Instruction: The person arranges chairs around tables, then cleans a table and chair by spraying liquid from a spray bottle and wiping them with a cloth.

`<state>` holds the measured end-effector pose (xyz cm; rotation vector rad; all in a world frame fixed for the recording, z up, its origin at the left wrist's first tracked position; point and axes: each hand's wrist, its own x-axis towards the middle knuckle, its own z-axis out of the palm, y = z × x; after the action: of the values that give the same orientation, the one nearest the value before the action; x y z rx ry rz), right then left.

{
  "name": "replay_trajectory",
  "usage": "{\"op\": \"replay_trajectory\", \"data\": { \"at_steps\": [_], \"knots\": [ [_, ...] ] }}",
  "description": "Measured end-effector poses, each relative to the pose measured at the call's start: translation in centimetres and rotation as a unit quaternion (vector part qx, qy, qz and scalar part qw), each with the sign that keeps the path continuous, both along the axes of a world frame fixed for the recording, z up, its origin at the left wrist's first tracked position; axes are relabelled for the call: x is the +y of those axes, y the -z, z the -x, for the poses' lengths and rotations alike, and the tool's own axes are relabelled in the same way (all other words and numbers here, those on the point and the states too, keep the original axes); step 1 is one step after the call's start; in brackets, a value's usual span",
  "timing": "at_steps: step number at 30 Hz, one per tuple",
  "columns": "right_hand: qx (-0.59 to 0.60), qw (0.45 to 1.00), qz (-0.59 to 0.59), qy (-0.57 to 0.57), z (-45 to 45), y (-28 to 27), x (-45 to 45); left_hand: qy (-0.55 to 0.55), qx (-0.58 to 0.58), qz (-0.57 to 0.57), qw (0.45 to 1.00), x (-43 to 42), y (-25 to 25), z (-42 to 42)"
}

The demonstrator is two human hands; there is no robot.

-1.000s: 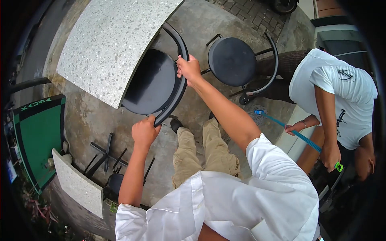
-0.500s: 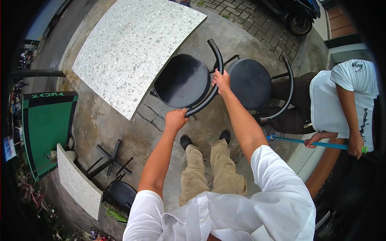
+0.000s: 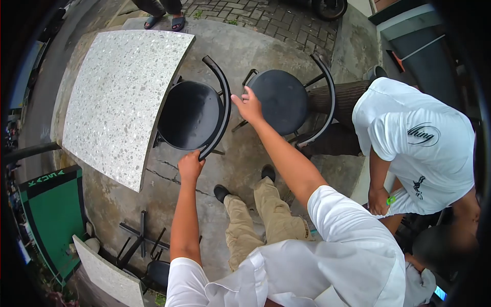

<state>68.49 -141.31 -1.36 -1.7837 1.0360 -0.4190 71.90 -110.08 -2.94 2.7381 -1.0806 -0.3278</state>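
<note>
Since the earlier frame, the wearer's right hand (image 3: 248, 106) has come off the chair, while the left hand (image 3: 190, 166) stays on it. The left is clamped around the lower end of the curved backrest (image 3: 225, 105); the right is held apart from it, fingers loosely open.

The near chair (image 3: 189, 115), black and round-seated, stands upright with its seat at the edge of a speckled table (image 3: 123, 102) (how far under, I cannot tell). So that chair is already up against the table, with one hand yet to let go. A second black chair (image 3: 280, 101) stands apart from the table, close behind the first and crowding the space there.

Beyond it, a person in a white T-shirt (image 3: 419, 138) bends over. Sandalled feet (image 3: 177, 22) stand past the table. At lower left, a smaller tabletop (image 3: 110, 271) lies tilted near a green board (image 3: 56, 225).
</note>
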Motion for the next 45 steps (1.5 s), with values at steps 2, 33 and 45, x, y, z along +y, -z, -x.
{"op": "replay_trajectory", "data": {
  "at_steps": [2,33,45],
  "knots": [
    [0.005,0.982,0.173,0.078,7.1,-1.7,-3.8,-0.053,0.08,-0.092,0.991,-0.8,-2.2,0.9],
    [-0.153,0.935,-0.256,0.191,-17.9,-16.8,-40.6,-0.311,0.344,0.204,0.862,-17.7,-16.0,-0.3],
    [-0.061,0.967,-0.229,-0.091,-47.9,-17.7,-42.2,-0.495,0.348,0.036,0.795,-26.3,-7.9,-4.3]
  ]
}}
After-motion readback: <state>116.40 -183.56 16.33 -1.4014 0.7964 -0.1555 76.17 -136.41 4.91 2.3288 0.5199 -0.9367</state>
